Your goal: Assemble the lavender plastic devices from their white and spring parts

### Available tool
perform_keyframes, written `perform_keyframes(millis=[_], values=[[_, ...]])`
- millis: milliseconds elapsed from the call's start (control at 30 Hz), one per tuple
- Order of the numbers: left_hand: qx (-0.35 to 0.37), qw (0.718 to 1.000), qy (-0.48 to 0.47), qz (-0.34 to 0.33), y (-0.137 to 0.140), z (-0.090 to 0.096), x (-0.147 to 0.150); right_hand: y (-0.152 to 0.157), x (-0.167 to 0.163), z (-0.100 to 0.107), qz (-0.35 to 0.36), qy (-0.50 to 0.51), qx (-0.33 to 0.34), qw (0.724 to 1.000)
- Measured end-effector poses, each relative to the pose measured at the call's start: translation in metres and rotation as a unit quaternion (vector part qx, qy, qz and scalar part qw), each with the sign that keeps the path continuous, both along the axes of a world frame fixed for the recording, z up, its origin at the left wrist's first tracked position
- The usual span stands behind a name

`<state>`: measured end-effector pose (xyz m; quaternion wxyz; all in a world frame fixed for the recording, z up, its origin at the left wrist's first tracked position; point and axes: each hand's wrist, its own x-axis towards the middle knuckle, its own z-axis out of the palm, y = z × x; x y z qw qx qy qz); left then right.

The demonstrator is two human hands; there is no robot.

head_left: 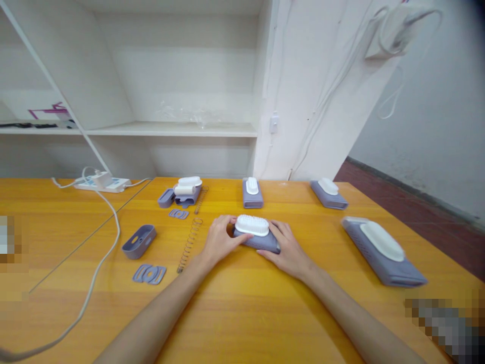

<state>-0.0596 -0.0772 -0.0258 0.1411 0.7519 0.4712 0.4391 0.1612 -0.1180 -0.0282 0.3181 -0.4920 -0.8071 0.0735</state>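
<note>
In the middle of the table lies a grey-purple plastic case with a white, oval, bristle-topped brush piece on it. My left hand grips the left end, its thumb along the near side at the base of the white piece. The right end is between the thumb and fingers of my right hand. Left of my left forearm are a loose coil spring, an open grey-purple oval shell and flat grey-purple pieces with cut-outs.
Similar cases with white tops stand at the back middle, back right and right. Behind the spring are another case with white parts and a second spring. A white cable runs from a power strip.
</note>
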Motion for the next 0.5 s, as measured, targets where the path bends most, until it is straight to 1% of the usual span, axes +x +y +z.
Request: perform_keyframes(millis=[100,200,300,500], values=[[-0.055,0.998,-0.028,-0.010,-0.0014,0.0011,0.0016,-0.0021,-0.0009,0.0043,0.020,0.004,-0.007,1.000],[-0.102,0.991,-0.066,-0.049,-0.0015,0.0033,0.0015,-0.0052,-0.0021,0.0089,0.036,0.010,-0.019,0.999],[-0.100,0.989,-0.066,-0.089,-0.0002,0.0061,-0.0002,-0.0071,-0.0027,0.0109,0.042,0.013,-0.016,0.999],[-0.111,0.983,-0.058,-0.133,0.0057,0.0102,-0.0057,-0.0087,-0.0048,0.0107,0.043,-0.010,-0.023,0.999]])
